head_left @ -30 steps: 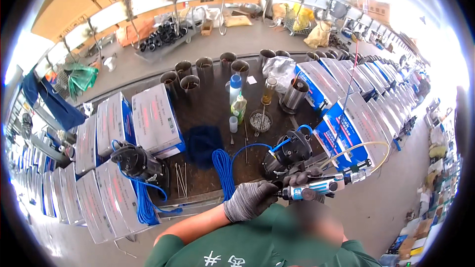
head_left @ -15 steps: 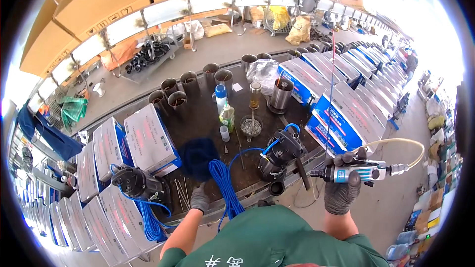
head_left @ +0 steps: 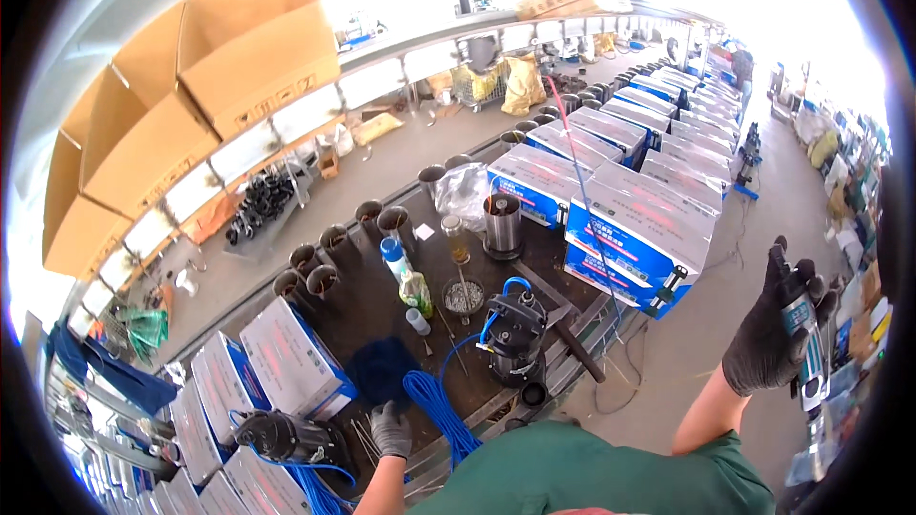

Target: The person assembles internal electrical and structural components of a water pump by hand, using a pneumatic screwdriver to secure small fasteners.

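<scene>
— Workbench (head_left: 382,310) is dark and crowded; where's the tool?

— My right hand (head_left: 768,339) is wrapped tight around the power tool (head_left: 804,343), well right of the pump (head_left: 515,334). Stiff, weighty; grip the barrel. A moment ago it hung lower, nearer the pump.

— Left hand (head_left: 389,427)?

— Resting fingers-down by the blue cable (head_left: 439,410), holding nothing.

Matt knit gloves (head_left: 769,343), glossy metal cylinder (head_left: 503,221), dull brown cardboard boxes (head_left: 258,48).

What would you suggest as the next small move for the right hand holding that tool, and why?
Probably bring the right hand back over the bench. It grips the power tool raised far out to the side, above the floor, while the black pump stands in front and the left hand rests beside the blue cable.
</scene>
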`<state>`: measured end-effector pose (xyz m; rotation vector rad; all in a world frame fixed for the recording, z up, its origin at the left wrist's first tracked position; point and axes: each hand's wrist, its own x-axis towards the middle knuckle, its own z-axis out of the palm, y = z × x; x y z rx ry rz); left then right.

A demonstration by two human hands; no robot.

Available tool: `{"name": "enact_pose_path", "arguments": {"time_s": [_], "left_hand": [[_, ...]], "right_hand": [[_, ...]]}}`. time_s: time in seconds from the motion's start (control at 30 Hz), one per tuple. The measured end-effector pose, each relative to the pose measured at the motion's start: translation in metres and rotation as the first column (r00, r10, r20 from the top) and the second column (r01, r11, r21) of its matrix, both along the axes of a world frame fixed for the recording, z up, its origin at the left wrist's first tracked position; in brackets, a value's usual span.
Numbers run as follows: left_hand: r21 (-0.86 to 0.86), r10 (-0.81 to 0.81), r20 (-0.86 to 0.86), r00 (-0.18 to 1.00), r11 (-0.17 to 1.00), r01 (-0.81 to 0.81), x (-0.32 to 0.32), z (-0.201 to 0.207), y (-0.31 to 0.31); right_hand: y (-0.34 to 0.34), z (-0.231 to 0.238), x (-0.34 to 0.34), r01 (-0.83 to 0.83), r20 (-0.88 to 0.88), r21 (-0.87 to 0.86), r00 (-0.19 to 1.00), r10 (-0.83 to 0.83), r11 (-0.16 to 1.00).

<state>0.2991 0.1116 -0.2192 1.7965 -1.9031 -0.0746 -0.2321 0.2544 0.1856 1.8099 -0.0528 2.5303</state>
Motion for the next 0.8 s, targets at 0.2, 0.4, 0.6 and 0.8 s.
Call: {"name": "enact_pose_path", "arguments": {"time_s": [0.2,0.4,0.6,0.8], "left_hand": [[-0.5,-0.49,-0.218,0.844,0.799,0.334,-0.145,0.276,-0.074],[-0.633,-0.511,0.07,0.857,0.641,0.435,-0.284,0.462,-0.186],[-0.552,-0.153,0.344,0.926,0.765,0.331,-0.379,0.573,-0.29],[-0.274,0.057,0.583,0.811,0.953,0.13,-0.434,0.611,-0.319]], "right_hand": [[0.003,-0.043,-0.038,-0.199,0.301,0.13,0.941,0.153,0.971],[-0.01,-0.069,-0.046,-0.62,0.628,0.337,0.709,0.322,0.709],[-0.002,-0.127,-0.059,-0.946,0.878,0.163,0.269,0.397,0.279],[0.001,-0.153,-0.095,-0.985,0.907,0.094,0.144,0.396,0.142]]}}
